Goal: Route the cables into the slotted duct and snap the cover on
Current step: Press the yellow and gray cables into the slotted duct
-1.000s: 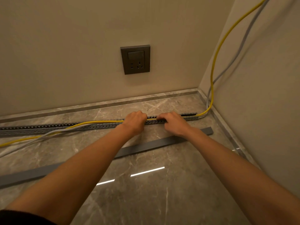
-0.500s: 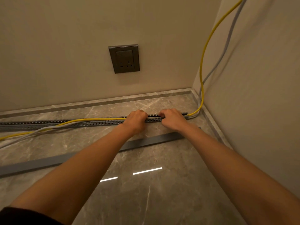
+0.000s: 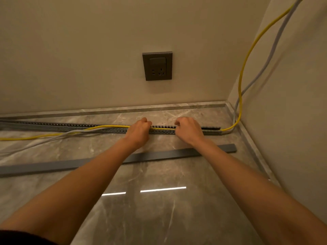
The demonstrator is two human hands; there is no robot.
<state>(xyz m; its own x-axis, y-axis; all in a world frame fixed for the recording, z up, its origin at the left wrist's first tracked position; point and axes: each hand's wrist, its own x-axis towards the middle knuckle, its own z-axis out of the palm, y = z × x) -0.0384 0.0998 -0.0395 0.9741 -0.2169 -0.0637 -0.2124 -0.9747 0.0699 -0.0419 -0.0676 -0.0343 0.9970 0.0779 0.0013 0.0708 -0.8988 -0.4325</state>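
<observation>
Our hands have spread apart, left hand (image 3: 139,131) and right hand (image 3: 188,129) curled on the yellow cable (image 3: 163,128), mid-routing into the slotted duct (image 3: 212,132), next working leftward

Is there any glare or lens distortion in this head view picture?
Head view: two bright streaks of glare reflect on the polished floor; warm, dim light; wide-angle bending curves the duct and the cover; hands are sharp enough.

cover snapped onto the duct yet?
No, the grey cover lies loose on the floor in front of the slotted duct, whose top stands open between the two hands.
</observation>
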